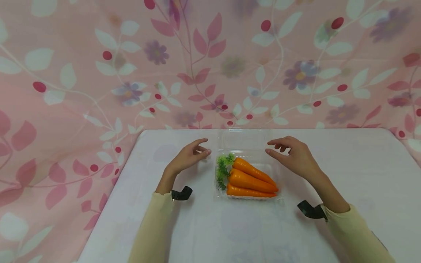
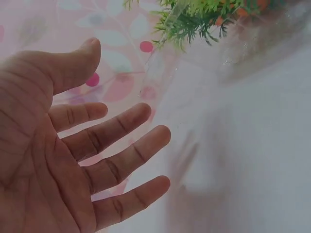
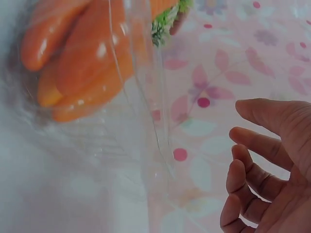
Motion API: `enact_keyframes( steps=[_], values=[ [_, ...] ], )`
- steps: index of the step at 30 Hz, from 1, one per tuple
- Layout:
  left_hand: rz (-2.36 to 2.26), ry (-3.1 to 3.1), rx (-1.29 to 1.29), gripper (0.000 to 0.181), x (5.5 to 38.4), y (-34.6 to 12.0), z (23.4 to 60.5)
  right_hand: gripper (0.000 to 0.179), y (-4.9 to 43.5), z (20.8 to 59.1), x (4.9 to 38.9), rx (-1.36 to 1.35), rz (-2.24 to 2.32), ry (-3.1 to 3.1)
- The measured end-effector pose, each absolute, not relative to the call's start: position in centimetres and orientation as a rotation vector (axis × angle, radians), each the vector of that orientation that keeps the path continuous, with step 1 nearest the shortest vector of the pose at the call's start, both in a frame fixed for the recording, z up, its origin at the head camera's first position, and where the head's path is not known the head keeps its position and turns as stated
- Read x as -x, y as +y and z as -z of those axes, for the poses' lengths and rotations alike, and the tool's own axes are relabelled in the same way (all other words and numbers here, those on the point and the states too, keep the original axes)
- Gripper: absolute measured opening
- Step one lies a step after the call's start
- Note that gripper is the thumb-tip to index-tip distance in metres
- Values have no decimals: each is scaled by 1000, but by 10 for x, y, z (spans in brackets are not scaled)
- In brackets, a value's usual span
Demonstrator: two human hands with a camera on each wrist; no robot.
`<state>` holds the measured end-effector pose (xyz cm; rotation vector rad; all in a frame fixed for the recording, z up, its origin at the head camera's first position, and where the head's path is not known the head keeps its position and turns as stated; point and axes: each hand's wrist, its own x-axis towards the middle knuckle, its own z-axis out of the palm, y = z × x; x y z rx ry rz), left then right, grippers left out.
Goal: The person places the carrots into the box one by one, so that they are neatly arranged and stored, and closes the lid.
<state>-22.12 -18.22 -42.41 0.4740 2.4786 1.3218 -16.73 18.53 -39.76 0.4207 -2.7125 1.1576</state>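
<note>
Three orange carrots (image 1: 250, 179) with green leafy tops (image 1: 223, 170) lie side by side in a clear plastic clamshell box (image 1: 274, 170), tops to the left and tips to the right. The box's see-through lid (image 1: 245, 140) is folded back away from the person. Left of the box, my left hand (image 1: 189, 156) hovers with relaxed, spread fingers and touches nothing. On the other side, my right hand (image 1: 292, 153) is held above the table near the lid, its fingers loosely bent with nothing between them. The right wrist view shows the carrots (image 3: 95, 53) through the clear plastic.
A white-covered table (image 1: 230, 233) lies under the box. Behind it hangs a pink cloth (image 1: 204, 73) printed with leaves and flowers, which also shows at the left. Each wrist carries a black mount, the left one (image 1: 182, 193) and the right one (image 1: 310, 210).
</note>
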Motion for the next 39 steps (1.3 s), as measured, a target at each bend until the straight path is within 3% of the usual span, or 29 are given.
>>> enact_keyframes(
  steps=[22,39],
  values=[
    [-1521,2480,-144,38,275,-152,438,41,206,418,229,-174,-1229,-2772],
    [-1505,2558,-72,31,286,-135,443,42,206,428,245,-28,-1251,-2918]
  ],
)
